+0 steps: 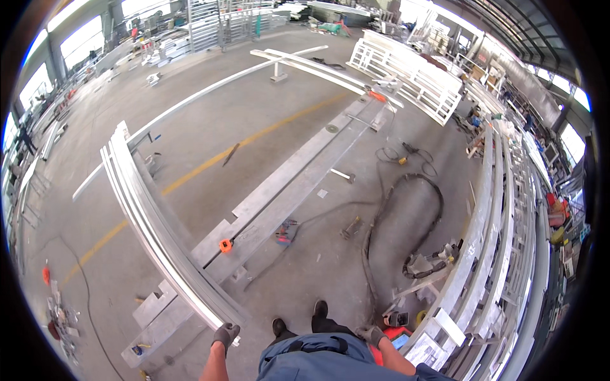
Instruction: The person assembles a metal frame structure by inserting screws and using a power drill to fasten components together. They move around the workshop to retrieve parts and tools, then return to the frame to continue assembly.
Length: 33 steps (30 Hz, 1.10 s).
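My left hand (226, 334), in a grey work glove, is closed round the near end of a long white metal bar (168, 263). This bar lies at the edge of a bundle of similar bars resting across a low grey beam bench (267, 235). My right hand (370, 334), gloved too, hangs by my right hip with its fingers loosely bent and apart. I see nothing in it. An orange tape measure (225, 246) sits on the bench, and a power drill (286, 232) lies on the floor beside it.
A thick black hose (438, 197) loops over the floor ahead on the right. Racks of long metal profiles (486, 228) line my right side. A white slatted frame (406, 73) stands farther off. A hammer (343, 174) and a cable (343, 204) lie on the floor.
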Tool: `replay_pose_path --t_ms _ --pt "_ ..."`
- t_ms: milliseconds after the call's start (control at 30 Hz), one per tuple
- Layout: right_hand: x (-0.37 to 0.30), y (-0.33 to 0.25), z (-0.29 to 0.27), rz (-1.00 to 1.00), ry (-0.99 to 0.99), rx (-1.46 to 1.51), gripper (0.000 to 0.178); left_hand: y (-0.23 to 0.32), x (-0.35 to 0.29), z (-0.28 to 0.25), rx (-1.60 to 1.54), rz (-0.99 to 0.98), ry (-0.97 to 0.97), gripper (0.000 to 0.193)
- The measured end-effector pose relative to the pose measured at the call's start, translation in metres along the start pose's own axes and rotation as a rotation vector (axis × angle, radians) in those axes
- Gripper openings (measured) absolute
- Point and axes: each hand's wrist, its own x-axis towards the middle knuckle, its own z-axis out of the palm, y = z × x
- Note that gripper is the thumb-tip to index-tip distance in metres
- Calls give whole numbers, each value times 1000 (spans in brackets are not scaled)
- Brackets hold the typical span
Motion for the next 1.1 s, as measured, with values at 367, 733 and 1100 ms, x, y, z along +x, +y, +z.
replay_pose_path --t_ms 367,733,1100 --pt "86 81 -85 -417 -147 -541 24 75 46 105 -33 109 -150 70" --pt "157 50 -220 218 -130 590 27 133 -17 117 -45 -192 -139 75" --pt "174 -87 -185 240 -149 283 31 55 -6 82 -206 -328 -65 72"
